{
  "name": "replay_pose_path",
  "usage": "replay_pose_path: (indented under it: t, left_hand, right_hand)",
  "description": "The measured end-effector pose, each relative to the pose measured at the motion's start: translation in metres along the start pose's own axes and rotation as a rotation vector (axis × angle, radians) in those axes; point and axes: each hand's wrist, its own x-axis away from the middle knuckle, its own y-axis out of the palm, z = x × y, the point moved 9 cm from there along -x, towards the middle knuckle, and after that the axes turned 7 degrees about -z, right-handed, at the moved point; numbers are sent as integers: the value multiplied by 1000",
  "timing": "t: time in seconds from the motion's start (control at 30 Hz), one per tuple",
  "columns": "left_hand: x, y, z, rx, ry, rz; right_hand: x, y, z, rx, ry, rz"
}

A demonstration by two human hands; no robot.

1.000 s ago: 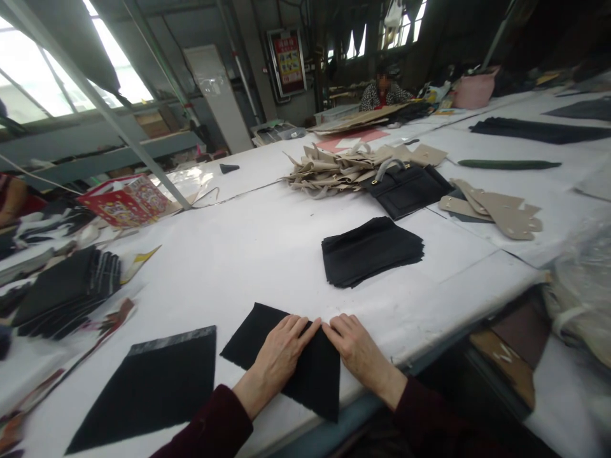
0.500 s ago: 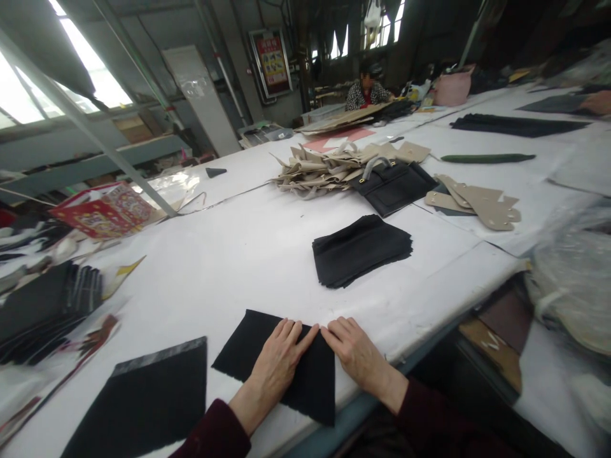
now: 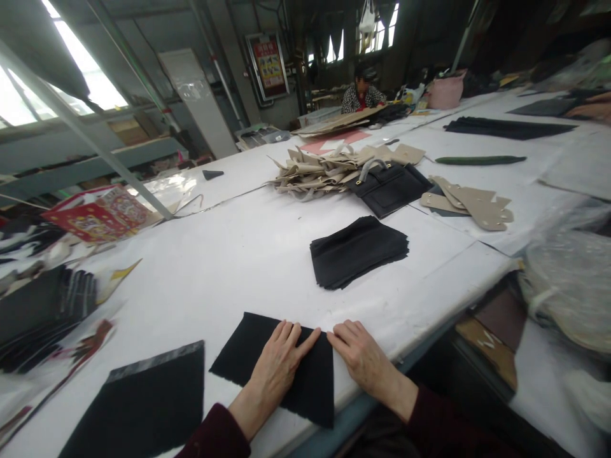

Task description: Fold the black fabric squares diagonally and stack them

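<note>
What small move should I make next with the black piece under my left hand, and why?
Perhaps press the black piece down at its far right corner with your right hand: that hand is right by the corner, while your left hand lies across the piece and can probably steady it.

No wording can be read with certainty. The framed red poster (image 3: 268,69) at the back carries a heading and yellow panels, too small and blurred to make out; the printing on the red bag (image 3: 102,213) is likewise illegible.
</note>
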Motion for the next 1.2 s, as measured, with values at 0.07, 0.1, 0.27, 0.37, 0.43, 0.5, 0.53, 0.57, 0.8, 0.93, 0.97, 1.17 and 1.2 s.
replay_pose_path:
  t: [0.07,0.1,0.27,0.37,0.43,0.5,0.53,0.57,0.8,0.93,0.97,1.17,1.2]
  left_hand:
    - [0,-2,0,14,2,0]
    - [0,-3,0,15,3,0]
    - [1,-2,2,-9,-10,16]
    - [2,2,-1,4,-24,29]
    - [3,5,-6,53,-34,29]
    - [6,5,-11,114,-45,40]
    - [8,3,-13,138,-48,50]
    - [9,2,-14,155,-47,60]
    - [19,6,-36,162,-86,66]
    - [34,20,-79,116,-201,11]
    - [38,22,-91,112,-237,0]
    - [43,12,-143,291,-433,44]
    - [41,9,-146,338,-451,56]
  right_hand:
    - [5,-2,3,-36,15,4]
    - [6,-5,5,-69,31,21]
    - [-3,-18,6,-325,84,205]
    - [-18,-9,-7,-356,72,182]
    - [-25,1,-16,-260,63,146]
    - [-29,11,-24,-132,56,118]
    - [-31,14,-27,-72,54,107]
    - [-33,17,-30,-19,58,96]
    - [-31,18,-31,152,67,68]
    - [-15,11,-25,143,74,98]
    - [-11,9,-23,133,79,108]
    - [-21,2,-8,-59,166,59]
    - [-26,1,-6,-91,186,48]
